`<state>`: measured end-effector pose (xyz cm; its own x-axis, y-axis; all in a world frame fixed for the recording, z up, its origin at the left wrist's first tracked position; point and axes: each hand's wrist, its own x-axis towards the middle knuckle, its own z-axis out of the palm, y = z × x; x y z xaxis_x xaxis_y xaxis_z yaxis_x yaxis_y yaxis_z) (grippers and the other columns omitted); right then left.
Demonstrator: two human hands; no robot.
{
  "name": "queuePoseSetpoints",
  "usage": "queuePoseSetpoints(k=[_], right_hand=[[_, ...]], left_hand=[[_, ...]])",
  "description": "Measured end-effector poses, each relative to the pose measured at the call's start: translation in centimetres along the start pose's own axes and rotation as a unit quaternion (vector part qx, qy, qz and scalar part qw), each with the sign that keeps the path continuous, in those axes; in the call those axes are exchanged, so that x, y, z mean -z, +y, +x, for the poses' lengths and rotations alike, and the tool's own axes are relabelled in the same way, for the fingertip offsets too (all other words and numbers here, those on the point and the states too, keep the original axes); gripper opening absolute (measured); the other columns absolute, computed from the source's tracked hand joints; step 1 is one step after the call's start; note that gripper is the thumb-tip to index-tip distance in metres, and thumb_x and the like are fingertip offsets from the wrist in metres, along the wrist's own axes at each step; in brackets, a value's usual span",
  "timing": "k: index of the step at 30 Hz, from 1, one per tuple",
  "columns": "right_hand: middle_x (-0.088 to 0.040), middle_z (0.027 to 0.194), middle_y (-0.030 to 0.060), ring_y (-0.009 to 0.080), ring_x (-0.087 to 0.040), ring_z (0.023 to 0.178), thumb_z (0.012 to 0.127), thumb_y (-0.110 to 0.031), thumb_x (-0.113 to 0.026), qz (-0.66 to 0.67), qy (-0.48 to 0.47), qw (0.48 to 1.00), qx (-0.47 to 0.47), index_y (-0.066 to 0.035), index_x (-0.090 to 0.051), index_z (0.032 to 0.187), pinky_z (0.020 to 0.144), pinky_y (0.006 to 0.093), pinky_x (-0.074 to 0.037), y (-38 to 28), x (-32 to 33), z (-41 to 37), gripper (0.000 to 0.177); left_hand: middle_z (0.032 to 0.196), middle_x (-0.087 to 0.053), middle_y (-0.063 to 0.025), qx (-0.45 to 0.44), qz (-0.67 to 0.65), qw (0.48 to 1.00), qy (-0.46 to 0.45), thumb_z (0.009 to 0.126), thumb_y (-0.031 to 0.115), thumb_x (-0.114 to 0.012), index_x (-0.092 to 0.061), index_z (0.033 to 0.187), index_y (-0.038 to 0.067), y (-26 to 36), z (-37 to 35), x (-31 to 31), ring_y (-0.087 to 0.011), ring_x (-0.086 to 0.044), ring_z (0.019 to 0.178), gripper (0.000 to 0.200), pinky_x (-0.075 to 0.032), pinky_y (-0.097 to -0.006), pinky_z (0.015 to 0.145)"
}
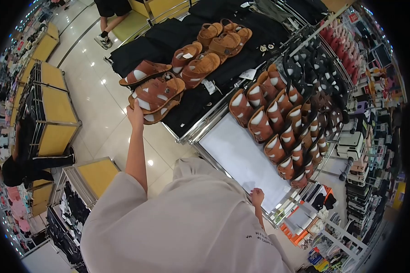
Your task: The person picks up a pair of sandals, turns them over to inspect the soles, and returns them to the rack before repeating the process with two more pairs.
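Note:
My left hand [135, 114] is closed on the near edge of a brown sandal [157, 95] with a heel strap, at the corner of a stand covered with black clothing [196, 109]. Another sandal sole shows just under it. Beside it on the black clothing lie more brown sandals [200, 68], some with white filling inside. My right hand [257, 196] hangs low over a white board [237, 154], its fingers curled in, with nothing visible in them.
Rows of brown sandals [278, 123] and black footwear [305, 68] fill the rack on the right. Metal rails [187, 139] edge the stand. A person's leg [107, 27] shows at the top, another person [20, 168] at the left. Yellow-sided stands [57, 136] line the tiled floor [91, 68].

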<state>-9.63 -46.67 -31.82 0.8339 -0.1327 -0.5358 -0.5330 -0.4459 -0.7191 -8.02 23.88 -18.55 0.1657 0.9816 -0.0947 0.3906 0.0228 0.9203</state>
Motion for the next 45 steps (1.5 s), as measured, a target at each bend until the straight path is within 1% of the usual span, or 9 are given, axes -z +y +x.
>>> queuePoseSetpoints(k=[1,4,14,18,22,25,34,41,45], right_hand=[[-0.068,0.084,0.0154,0.0177,-0.065,0.064,0.091,-0.009,-0.054,-0.037,0.003,0.999,0.027,0.005,-0.059,0.101,0.054,0.027,-0.053,0.5,-0.2,0.2,0.018],[-0.068,0.083,0.0154,0.0194,-0.068,0.07,0.089,-0.005,-0.053,-0.013,0.016,1.0,-0.001,0.006,-0.061,0.096,0.058,0.0301,-0.056,-0.2,-0.2,-0.1,0.015],[-0.068,0.078,0.0147,0.0162,-0.062,0.055,0.089,-0.006,-0.054,-0.026,0.054,0.998,-0.034,0.006,-0.061,0.095,0.05,0.026,-0.051,-1.0,-0.6,-0.6,0.016],[-0.068,0.075,0.0129,0.0151,-0.061,0.055,0.088,-0.006,-0.054,-0.04,0.07,0.996,-0.042,0.006,-0.062,0.093,0.05,0.0258,-0.051,-1.1,-0.7,-0.9,0.015],[-0.069,0.076,0.0126,0.016,-0.065,0.061,0.087,-0.007,-0.056,-0.055,0.069,0.995,-0.036,0.004,-0.064,0.092,0.053,0.0274,-0.053,-1.6,-1.0,-1.3,0.014],[-0.069,0.076,0.0129,0.0161,-0.064,0.059,0.087,-0.005,-0.055,-0.072,0.07,0.995,-0.017,0.005,-0.064,0.092,0.052,0.0265,-0.053,-1.4,-1.2,-1.2,0.015],[-0.069,0.076,0.0126,0.017,-0.066,0.064,0.086,-0.005,-0.055,-0.071,0.061,0.996,-0.015,0.004,-0.064,0.092,0.053,0.0283,-0.054,-1.8,-1.4,-1.3,0.014],[-0.069,0.079,0.0129,0.0168,-0.067,0.067,0.086,-0.005,-0.056,-0.029,-0.006,0.998,0.048,0.006,-0.063,0.096,0.06,0.0279,-0.055,-5.2,-2.9,-0.5,0.016],[-0.069,0.089,0.0129,0.0169,-0.067,0.076,0.09,-0.009,-0.057,0.038,-0.104,0.991,0.081,0.005,-0.062,0.103,0.068,0.0285,-0.054,-12.3,-5.8,0.1,0.019]], left_hand=[[0.104,-0.063,-0.0252,-0.025,0.01,1.0,-0.003,0.092,0.033,-0.058,-0.054,0.107,-0.011,0.3,0.3,-0.1,-0.0332,-0.061,0.098,0.047,-0.045,-0.0389,0.089],[0.103,-0.063,-0.0261,-0.065,0.054,0.996,0.006,0.09,0.035,-0.058,-0.054,0.108,-0.011,3.6,1.5,0.4,-0.033,-0.061,0.097,0.049,-0.046,-0.0381,0.088],[0.123,-0.053,-0.0383,0.081,0.138,0.986,-0.045,0.089,0.054,-0.046,-0.044,0.126,-0.018,0.8,16.2,-1.3,-0.0444,-0.051,0.121,0.082,-0.039,-0.0416,0.101],[0.117,-0.058,-0.0343,0.055,0.172,0.979,-0.094,0.093,0.038,-0.048,-0.057,0.115,-0.017,2.6,14.8,-1.3,-0.042,-0.058,0.112,0.059,-0.045,-0.0413,0.093],[0.101,-0.063,-0.0198,0.091,-0.033,0.992,-0.081,0.096,0.025,-0.05,-0.05,0.115,-0.012,4.7,11.6,-1.4,-0.0264,-0.066,0.087,0.041,-0.053,-0.0351,0.071],[0.093,-0.063,-0.0212,0.026,-0.056,0.993,-0.098,0.097,0.02,-0.047,-0.041,0.117,-0.01,4.8,9.7,-1.0,-0.0247,-0.067,0.07,0.036,-0.052,-0.0351,0.066],[0.093,-0.066,-0.0268,-0.085,0.156,0.983,-0.039,0.097,0.024,-0.047,-0.042,0.115,-0.005,6.7,3.5,-0.8,-0.039,-0.064,0.087,0.034,-0.048,-0.0422,0.077],[0.085,-0.065,-0.0158,-0.139,-0.001,0.99,0.002,0.094,0.017,-0.054,-0.053,0.096,-0.004,4.4,5.3,0.5,-0.0209,-0.064,0.079,0.022,-0.049,-0.0329,0.072],[0.092,-0.064,-0.011,-0.099,-0.138,0.979,-0.112,0.096,0.011,-0.051,-0.053,0.103,-0.003,10.0,2.4,2.6,-0.0147,-0.061,0.078,0.015,-0.048,-0.0271,0.069]])
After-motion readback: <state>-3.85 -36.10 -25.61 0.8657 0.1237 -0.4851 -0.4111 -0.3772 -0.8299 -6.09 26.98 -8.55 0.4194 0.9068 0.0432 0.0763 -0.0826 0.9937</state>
